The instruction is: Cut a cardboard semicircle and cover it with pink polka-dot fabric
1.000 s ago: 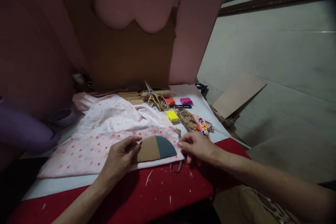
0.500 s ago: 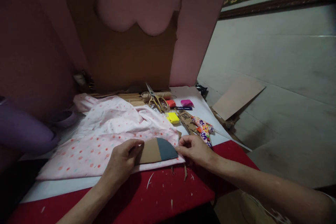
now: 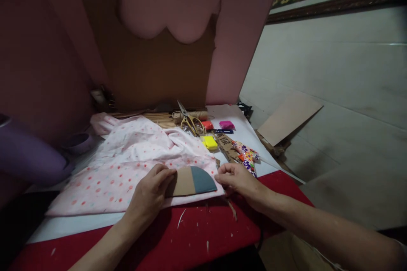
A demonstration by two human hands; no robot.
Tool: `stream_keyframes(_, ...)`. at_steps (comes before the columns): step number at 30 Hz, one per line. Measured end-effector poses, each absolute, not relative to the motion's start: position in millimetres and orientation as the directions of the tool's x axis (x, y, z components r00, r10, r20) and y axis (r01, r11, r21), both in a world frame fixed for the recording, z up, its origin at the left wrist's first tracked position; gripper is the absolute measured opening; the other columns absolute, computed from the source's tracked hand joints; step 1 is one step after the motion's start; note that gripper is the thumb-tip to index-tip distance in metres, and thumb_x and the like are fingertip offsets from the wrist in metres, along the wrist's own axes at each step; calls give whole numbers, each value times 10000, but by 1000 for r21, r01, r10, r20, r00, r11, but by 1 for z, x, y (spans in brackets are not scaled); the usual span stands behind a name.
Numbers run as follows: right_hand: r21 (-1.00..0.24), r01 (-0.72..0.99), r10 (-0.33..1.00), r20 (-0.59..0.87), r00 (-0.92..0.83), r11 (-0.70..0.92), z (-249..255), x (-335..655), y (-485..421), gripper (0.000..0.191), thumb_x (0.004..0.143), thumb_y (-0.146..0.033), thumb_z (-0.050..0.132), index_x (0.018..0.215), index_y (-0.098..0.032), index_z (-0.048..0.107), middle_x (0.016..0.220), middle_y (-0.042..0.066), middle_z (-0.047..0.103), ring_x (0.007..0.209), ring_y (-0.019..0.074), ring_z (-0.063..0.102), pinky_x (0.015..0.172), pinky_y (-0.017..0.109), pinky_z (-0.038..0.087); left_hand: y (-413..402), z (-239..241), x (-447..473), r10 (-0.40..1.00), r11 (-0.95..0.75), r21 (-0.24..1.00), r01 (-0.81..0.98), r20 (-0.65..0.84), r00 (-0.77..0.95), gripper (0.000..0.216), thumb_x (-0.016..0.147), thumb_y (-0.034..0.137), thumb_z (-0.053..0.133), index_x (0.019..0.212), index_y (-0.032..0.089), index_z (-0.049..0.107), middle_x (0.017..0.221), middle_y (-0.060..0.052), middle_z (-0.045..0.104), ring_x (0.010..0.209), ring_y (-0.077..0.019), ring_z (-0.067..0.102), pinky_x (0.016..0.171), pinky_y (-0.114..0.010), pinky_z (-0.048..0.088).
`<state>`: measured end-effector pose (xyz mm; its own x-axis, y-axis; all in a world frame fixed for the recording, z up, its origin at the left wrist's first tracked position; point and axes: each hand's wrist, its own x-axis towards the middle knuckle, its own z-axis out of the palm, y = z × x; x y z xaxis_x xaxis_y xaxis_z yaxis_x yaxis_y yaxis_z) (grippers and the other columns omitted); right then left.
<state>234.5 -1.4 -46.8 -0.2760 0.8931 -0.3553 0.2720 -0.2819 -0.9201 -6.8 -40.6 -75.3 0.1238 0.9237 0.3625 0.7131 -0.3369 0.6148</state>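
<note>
A half-round cardboard piece [image 3: 190, 180], brown on the left and dark grey-blue on the right, lies on a pink spotted cloth [image 3: 127, 165]. My left hand [image 3: 149, 194] rests on the cloth with its fingers laid flat against the piece's left edge. My right hand [image 3: 237, 180] sits at the piece's right tip, fingers curled and pinched at the cloth's corner. What the pinch holds is hidden.
Gold scissors [image 3: 190, 122], a twine spool [image 3: 193, 114], orange, magenta and yellow clay blocks [image 3: 210, 142] and a flowered wrapper [image 3: 246, 156] lie behind on white board. A red surface [image 3: 203, 228] with scraps runs along the front. A cardboard sheet [image 3: 288, 116] leans at right. A purple object [image 3: 28, 156] sits left.
My right hand drew in from open fingers to a pinch at the cloth's corner. The left hand's fingers slid flatter onto the cardboard's edge. A cardboard strip below the cloth shifted right.
</note>
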Motion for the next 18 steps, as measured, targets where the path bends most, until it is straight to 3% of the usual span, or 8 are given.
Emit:
stream_keyframes(7,-899,237,833,-432,-346,-368,-43,238,1,170,694,-291,600,631,-150,530,532,-36,532,462,66,488,424,172,446,-45,-66,-5,945,-316,586,746,264,193,339,803,400,562,1083,210,590,1050,-62,561,926,-199,577,802,-321,472)
stream_keyframes(10,-895,226,807,-445,-387,-385,-41,238,0,241,724,-346,598,612,-140,544,539,-24,532,468,68,490,430,175,457,-45,-67,-5,945,-322,562,762,245,218,365,810,392,551,1118,197,572,1086,-75,555,961,-212,565,815,-340,465)
stream_keyframes(18,-877,152,790,-477,-387,-455,-41,234,1,206,701,-309,602,624,-171,470,523,-55,518,448,56,493,501,187,468,-44,-69,-7,937,-343,537,771,255,239,342,825,380,533,1138,245,553,1082,-71,570,960,-219,565,781,-350,474)
